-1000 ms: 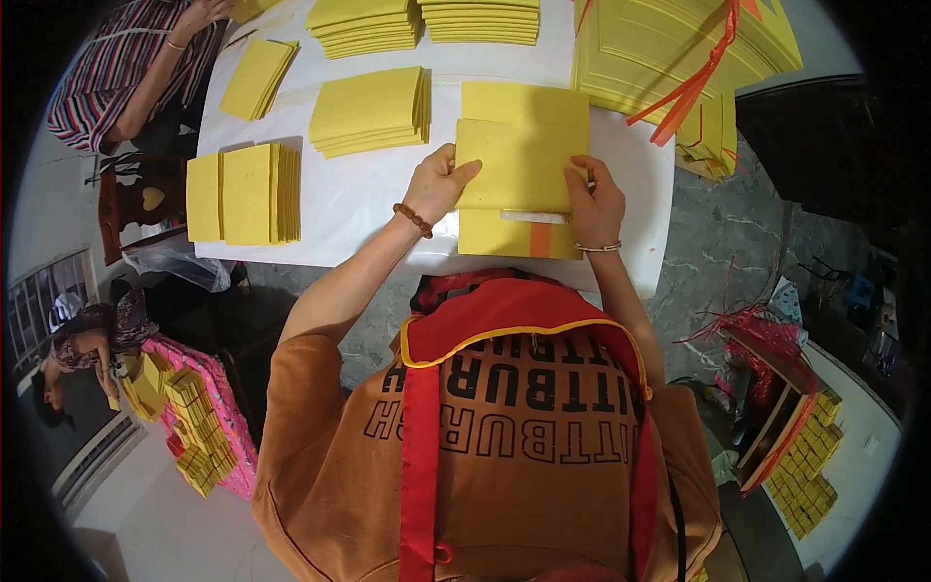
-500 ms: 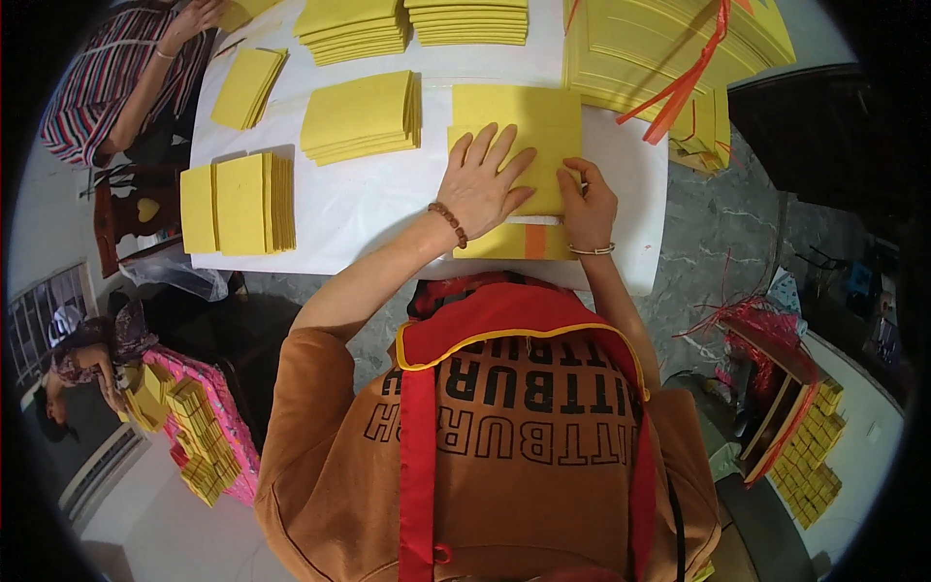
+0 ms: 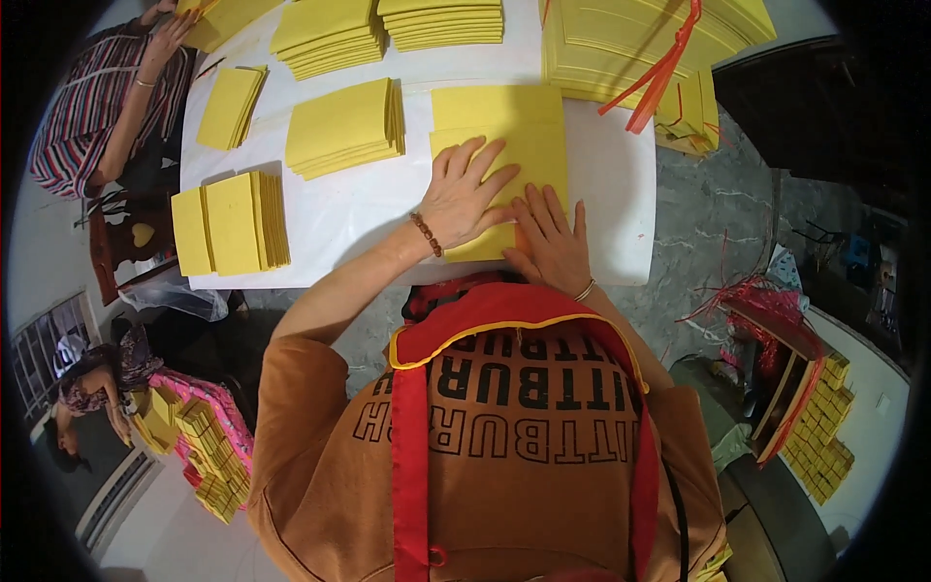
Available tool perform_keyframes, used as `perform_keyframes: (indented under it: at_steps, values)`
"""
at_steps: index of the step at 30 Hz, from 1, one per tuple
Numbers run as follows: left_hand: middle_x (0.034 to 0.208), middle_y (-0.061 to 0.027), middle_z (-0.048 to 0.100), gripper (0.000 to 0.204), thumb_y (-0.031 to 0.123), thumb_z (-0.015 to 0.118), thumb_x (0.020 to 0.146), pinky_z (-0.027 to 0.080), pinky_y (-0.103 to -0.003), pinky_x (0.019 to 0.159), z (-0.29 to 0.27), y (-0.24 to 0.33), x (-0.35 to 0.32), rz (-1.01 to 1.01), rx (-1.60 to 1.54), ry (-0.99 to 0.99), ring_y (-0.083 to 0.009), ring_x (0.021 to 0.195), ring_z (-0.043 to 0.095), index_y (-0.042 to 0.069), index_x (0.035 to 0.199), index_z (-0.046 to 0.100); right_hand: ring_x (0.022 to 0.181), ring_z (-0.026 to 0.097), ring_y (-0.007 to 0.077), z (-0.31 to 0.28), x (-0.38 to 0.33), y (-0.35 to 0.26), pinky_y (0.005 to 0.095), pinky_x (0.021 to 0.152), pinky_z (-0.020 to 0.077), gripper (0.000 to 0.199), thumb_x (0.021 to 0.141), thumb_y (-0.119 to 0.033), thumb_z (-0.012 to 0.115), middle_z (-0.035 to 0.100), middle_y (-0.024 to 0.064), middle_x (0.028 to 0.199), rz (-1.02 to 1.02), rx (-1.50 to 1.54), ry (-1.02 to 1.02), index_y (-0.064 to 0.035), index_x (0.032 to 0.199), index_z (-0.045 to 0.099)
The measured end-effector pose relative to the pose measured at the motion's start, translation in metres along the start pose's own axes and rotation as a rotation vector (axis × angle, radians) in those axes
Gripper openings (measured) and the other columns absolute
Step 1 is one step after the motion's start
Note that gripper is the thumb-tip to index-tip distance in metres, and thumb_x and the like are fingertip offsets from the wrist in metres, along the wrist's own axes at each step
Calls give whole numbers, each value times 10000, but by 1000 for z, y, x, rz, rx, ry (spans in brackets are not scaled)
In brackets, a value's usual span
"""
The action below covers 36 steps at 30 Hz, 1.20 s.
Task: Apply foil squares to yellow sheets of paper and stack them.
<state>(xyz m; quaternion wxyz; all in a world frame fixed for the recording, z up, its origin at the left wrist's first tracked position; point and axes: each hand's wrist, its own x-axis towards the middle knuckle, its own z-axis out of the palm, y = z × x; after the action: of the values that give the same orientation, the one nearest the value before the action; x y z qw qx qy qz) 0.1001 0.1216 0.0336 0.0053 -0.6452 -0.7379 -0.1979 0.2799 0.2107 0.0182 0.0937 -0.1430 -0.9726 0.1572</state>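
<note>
A: Where are the hands?

B: Both flat on the yellow paper sheet point(image 3: 504, 136) at the near edge of the white table point(image 3: 369, 209). Left hand point(image 3: 464, 194) palm down, fingers spread wide, pressing the sheet's lower left part. Not gripping anything. Bead bracelet point(image 3: 425, 234) on that wrist.

A: Right one?

B: Right hand point(image 3: 551, 242) just beside the left, palm down, fingers straight and close together, laid over the sheet's bottom edge. Also grips nothing. Thin bangle point(image 3: 585, 290) at the wrist.

A: Sheet position?

B: Lies flat, straight ahead of the person, running from mid-table back to the near edge. Looks like a folded or stacked piece; can't tell how many layers.

A: What's around it?

B: Small yellow stack point(image 3: 347, 126) just left of the sheet, not touching it. Two more stacks point(image 3: 231, 221) side by side at the table's left end, another point(image 3: 230, 107) behind them. Further stacks point(image 3: 388, 24) along the far edge. Big yellow pile point(image 3: 621, 44) at the right with a red-orange ribbon point(image 3: 664, 68) draped over it.

A: Anyone else?

B: Person in a striped top point(image 3: 92, 102) at the far left corner, one hand point(image 3: 170, 34) reaching toward the table. Another person point(image 3: 92, 393) lower left, next to a pink tray of small yellow bundles point(image 3: 208, 441). Box of yellow bundles point(image 3: 819, 427) on the floor at right.
</note>
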Motion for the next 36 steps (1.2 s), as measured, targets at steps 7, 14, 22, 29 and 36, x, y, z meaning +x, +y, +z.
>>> perform_keyframes:
  at_steps: [7,14,22,29,36]
  values:
    - [1181,-212,502,565,352,617,740,418,-391,803,-1,15,1,206,285,-47,-317,1037,486,24,1188,509,1182,463,188,-31,4,33,303,1018,321,410,959,-205,416,528,134,1239,519,1366,17,-4,1316,391]
    - [1133,-148,563,515,151,588,693,443,-360,783,-42,-8,8,120,264,101,-270,980,549,67,1197,524,1105,519,184,-30,-3,31,303,974,368,349,936,-149,465,569,121,1174,485,1220,368,-8,1255,474]
    - [1176,-53,547,521,42,516,762,358,-428,906,-57,-153,-67,-296,468,128,-234,1092,504,233,1247,499,930,594,165,-20,-7,21,282,843,443,222,891,-91,527,639,92,991,360,882,230,-1,1083,592]
    - [1242,-71,526,584,9,480,767,351,-424,945,-54,-158,-60,-384,439,-86,-236,1139,488,263,1292,457,832,603,184,-18,-4,22,276,758,457,186,863,-70,550,640,96,933,263,732,193,-13,1029,612]
    - [1365,-155,332,700,35,537,740,242,-487,1019,-6,-160,-87,-378,408,-3,-342,1252,309,211,1380,315,837,603,180,-17,-5,19,268,752,458,177,856,-62,557,641,95,931,282,750,217,-11,1015,615]
